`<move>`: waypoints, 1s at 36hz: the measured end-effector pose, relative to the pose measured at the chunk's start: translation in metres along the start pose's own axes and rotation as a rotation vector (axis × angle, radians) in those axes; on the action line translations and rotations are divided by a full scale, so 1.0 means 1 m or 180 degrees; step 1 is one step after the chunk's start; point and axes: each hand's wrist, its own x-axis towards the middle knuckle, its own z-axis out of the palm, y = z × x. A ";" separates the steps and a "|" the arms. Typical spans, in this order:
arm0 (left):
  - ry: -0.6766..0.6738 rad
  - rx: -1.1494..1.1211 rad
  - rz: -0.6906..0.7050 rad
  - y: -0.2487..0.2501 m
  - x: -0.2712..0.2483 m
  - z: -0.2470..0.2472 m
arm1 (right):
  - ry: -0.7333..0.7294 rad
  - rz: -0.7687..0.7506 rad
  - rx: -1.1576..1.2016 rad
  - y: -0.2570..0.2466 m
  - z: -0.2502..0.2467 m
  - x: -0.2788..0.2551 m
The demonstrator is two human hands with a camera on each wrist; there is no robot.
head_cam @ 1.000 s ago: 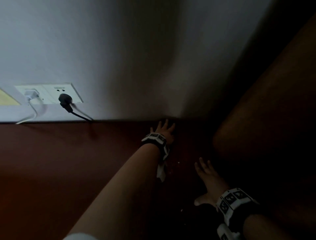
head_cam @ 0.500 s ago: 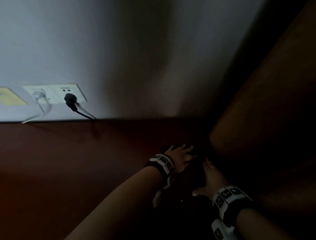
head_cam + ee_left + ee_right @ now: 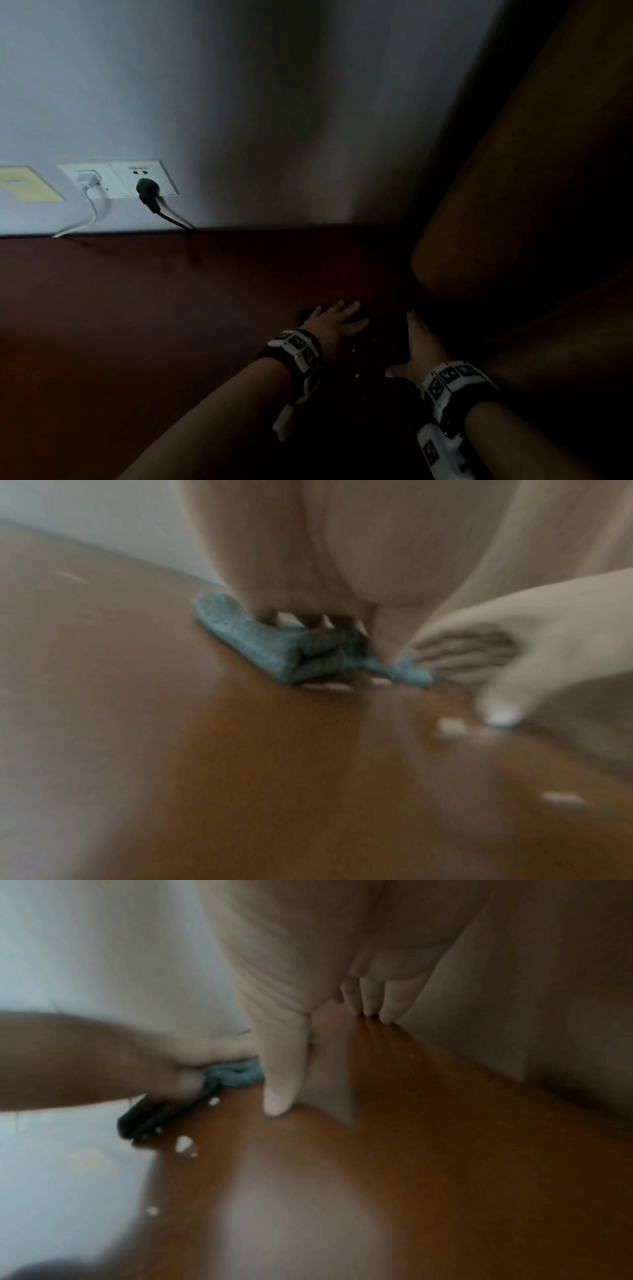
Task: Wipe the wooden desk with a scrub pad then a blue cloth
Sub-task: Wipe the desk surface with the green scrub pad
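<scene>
A bunched blue cloth (image 3: pixel 291 653) lies on the brown surface (image 3: pixel 137 308) at lower centre of the head view, pressed flat under the left hand (image 3: pixel 334 322) with straight fingers. The right hand (image 3: pixel 419 346) rests just beside it, fingers straight, holding nothing. White crumbs (image 3: pixel 452 727) lie nearby.

Both wrist views are blurred, the left hand (image 3: pixel 308 561) hides most of the blue cloth (image 3: pixel 274 653) under its palm, and the head view is too dark to show the cloth there.
</scene>
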 end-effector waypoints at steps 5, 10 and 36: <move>0.0542 -0.0736 -0.1008 -0.053 -0.025 -0.001 | -0.0081 -0.0139 -0.0163 0.005 0.002 -0.002; 0.0824 -0.1045 -0.1727 -0.091 -0.037 0.006 | 0.0010 -0.0275 -0.0183 0.008 0.006 -0.007; 0.0170 -0.0202 -0.0131 0.072 -0.014 0.047 | 0.0088 -0.0464 0.0643 0.041 0.015 -0.014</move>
